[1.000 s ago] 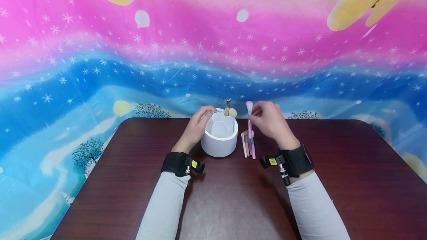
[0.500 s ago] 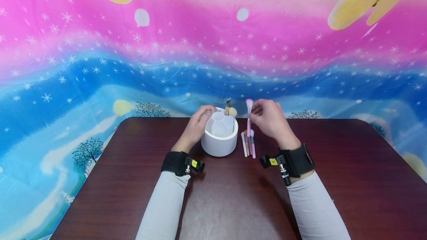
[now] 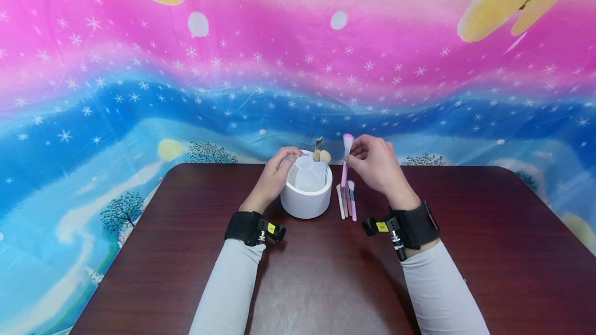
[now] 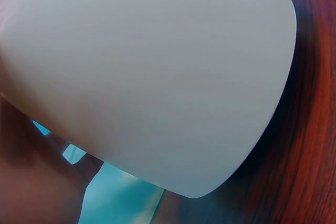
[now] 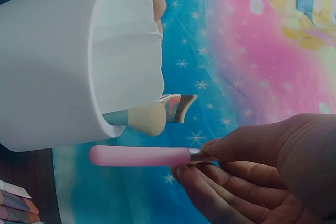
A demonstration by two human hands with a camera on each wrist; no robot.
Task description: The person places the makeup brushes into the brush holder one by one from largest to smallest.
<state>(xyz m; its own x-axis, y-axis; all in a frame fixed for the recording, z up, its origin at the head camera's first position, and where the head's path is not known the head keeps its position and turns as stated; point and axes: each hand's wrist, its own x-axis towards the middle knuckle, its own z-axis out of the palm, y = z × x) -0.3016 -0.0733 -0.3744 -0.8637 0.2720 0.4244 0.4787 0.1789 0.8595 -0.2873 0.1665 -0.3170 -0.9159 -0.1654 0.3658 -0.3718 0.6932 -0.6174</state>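
My right hand (image 3: 377, 167) pinches a pink makeup brush (image 5: 139, 156) near its metal collar, bristles up and handle down, to the right of a white brush holder (image 3: 304, 204). The brush is apart from the holder. My left hand (image 3: 273, 173) grips the holder's left side, fingers over the rim. Inside the holder, pale dividers form compartments. At its back right stand a round-headed brush (image 5: 148, 118) and a flat, dark-tipped brush (image 5: 181, 108). Several makeup brushes (image 3: 346, 203) lie close together on the table to the holder's right.
The dark reddish-brown table (image 3: 307, 283) carries all of this. Behind its far edge hangs a colourful cloth backdrop (image 3: 288, 76) with snowflakes. Each wrist wears a black strap (image 3: 244, 228) with a small camera.
My right hand has risen slightly with the pink brush, and the brush's lower end has swung a little left. The left hand and the holder have stayed in place.
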